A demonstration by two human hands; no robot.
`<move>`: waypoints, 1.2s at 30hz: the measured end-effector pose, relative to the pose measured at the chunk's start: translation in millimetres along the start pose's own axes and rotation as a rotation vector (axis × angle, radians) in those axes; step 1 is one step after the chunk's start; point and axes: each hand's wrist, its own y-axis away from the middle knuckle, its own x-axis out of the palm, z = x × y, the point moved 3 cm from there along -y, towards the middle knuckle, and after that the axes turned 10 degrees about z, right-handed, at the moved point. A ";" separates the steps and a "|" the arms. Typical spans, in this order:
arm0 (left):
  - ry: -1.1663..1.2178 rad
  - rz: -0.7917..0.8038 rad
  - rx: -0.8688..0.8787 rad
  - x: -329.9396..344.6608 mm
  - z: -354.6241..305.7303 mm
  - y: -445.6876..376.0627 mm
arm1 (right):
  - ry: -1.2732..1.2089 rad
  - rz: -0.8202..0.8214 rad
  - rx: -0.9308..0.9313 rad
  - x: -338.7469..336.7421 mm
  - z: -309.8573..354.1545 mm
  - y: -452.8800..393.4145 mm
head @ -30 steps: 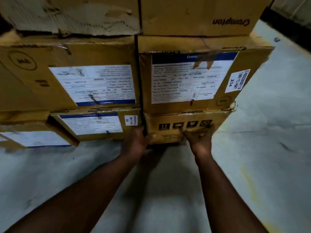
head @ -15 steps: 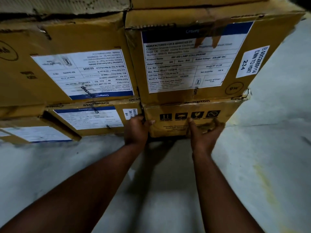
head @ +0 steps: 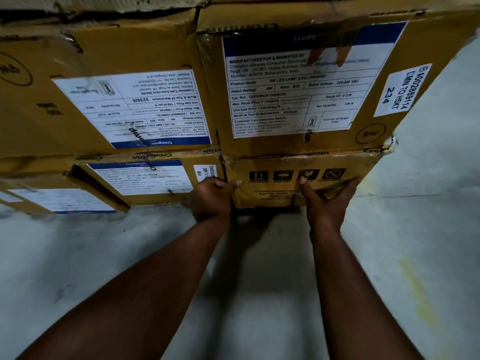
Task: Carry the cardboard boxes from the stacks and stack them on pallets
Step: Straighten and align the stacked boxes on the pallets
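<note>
1. Head camera looks down at a stack of cardboard boxes standing on a pale concrete floor (head: 78, 255).
2. At the bottom right corner of the stack sits the bottom box (head: 280, 188), printed with four black handling symbols; it rests on the floor.
3. The left hand (head: 211, 197) grips that box at its left vertical edge, thumb laid on the front face, fingers curled round into the gap beside the neighbouring box (head: 145, 178).
4. The right hand (head: 326, 201) holds the front lower part of the same box, thumb pointing up by the symbols, fingers spread toward the right corner.
5. Directly on top lies a larger box (head: 389, 141) with a white and blue product label (head: 298, 94) and a small sticker (head: 401, 90) reading 234.
6. To its left another box (head: 39, 113) carries its label upside down.
</note>
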 end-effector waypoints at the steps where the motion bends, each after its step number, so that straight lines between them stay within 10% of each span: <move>1: -0.022 0.004 -0.011 -0.7 -1.2 -0.2 | 0.023 0.017 0.001 0.6 1.7 1.4; 36: -0.197 0.189 0.123 -23.9 -18.4 -2.9 | 0.219 0.413 0.054 64.4 55.3 68.7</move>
